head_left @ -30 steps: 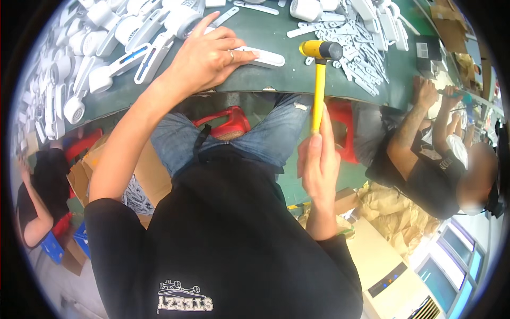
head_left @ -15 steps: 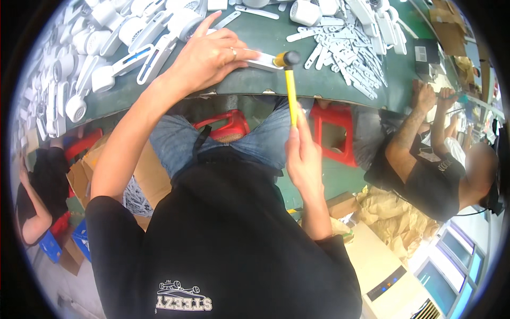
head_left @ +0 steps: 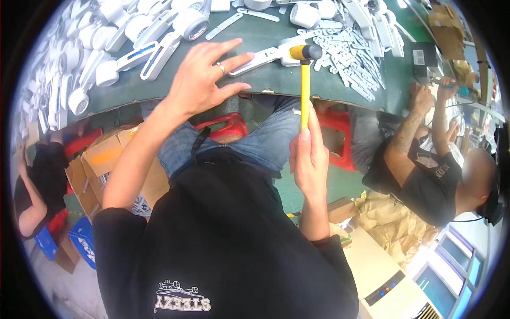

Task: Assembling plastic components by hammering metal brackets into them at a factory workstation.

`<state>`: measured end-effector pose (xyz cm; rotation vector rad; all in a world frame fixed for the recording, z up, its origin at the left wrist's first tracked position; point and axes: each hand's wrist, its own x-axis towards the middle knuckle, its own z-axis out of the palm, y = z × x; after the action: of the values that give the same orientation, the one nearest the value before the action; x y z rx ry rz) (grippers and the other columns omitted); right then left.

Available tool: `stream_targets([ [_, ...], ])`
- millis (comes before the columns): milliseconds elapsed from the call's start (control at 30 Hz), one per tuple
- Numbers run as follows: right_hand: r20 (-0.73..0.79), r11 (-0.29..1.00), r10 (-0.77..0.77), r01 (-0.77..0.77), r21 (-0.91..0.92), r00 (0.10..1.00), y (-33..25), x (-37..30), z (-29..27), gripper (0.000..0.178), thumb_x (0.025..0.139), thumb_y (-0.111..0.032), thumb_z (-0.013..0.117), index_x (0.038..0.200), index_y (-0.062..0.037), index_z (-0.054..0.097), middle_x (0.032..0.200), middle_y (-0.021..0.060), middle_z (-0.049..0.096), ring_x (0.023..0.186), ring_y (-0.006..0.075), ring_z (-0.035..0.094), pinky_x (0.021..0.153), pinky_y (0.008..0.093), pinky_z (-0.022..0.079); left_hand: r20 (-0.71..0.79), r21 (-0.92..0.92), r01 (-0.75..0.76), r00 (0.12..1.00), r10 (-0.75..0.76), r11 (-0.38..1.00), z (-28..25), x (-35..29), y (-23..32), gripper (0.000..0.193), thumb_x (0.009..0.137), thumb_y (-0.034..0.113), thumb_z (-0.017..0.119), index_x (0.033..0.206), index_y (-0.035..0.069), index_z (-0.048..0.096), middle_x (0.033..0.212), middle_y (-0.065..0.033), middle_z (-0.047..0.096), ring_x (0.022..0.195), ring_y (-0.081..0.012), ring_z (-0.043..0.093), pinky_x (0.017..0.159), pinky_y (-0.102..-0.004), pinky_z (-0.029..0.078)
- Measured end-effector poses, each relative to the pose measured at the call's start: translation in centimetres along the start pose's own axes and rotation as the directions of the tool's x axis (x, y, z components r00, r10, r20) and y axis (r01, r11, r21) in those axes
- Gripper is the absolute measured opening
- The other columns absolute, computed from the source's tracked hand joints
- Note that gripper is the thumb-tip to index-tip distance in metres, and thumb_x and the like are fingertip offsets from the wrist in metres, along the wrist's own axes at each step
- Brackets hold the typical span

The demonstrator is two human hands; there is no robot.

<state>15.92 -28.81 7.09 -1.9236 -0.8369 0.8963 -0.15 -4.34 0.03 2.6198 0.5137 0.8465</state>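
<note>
A white handheld-fan-like piece (head_left: 258,60), with a long handle and a rounded end, lies at the table's near edge. Spread fingers show on my left hand (head_left: 204,77), which is over the handle's left end; one fingertip is at the handle, and I cannot tell whether it touches. My right hand (head_left: 309,154) grips the yellow handle of a mallet (head_left: 305,87). The mallet's black-and-yellow head is over the piece's rounded end and hides part of it. Whether the head touches the piece cannot be seen.
White fan-like pieces (head_left: 69,61) crowd the green table's (head_left: 175,80) left side. Flat grey strips (head_left: 348,58) are heaped at right, and a single strip (head_left: 224,26) lies beyond my left hand. A co-worker (head_left: 425,170) sits at right. Cardboard boxes (head_left: 114,154) stand below the table.
My left hand has loosened from the piece and spread its fingers, uncovering more of the handle. The mallet in my right hand has shifted slightly right.
</note>
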Motion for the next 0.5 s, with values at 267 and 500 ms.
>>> stream_targets([
  [267, -0.136, 0.975, -0.198, 0.18, -0.129, 0.971, -0.1, 0.3, 2.1, 0.057, 0.111, -0.007, 0.045, 0.167, -0.0069, 0.036, 0.096, 0.0214, 0.071, 0.069, 0.0247, 0.07, 0.066, 0.0362, 0.054, -0.101, -0.125, 0.023, 0.994, -0.036, 0.992, 2.5, -0.6, 0.1, 0.034, 0.09, 0.01, 0.083, 0.124, 0.011, 0.079, 0.109, -0.0088, 0.079, 0.098, -0.0296, 0.074, 0.095, -0.039, 0.061],
  [500, -0.096, 0.974, -0.124, 0.103, -0.201, 0.988, 0.1, 0.9, 1.7, 0.054, 0.113, -0.017, 0.046, 0.166, -0.0122, 0.037, 0.093, 0.0282, 0.073, 0.08, 0.0469, 0.074, 0.066, 0.0465, 0.057, -0.116, -0.097, 0.045, 0.992, -0.056, 0.994, 2.9, -1.0, 0.4, 0.034, 0.09, 0.008, 0.082, 0.124, 0.011, 0.079, 0.109, -0.0086, 0.079, 0.099, -0.0296, 0.074, 0.093, -0.0389, 0.061],
])
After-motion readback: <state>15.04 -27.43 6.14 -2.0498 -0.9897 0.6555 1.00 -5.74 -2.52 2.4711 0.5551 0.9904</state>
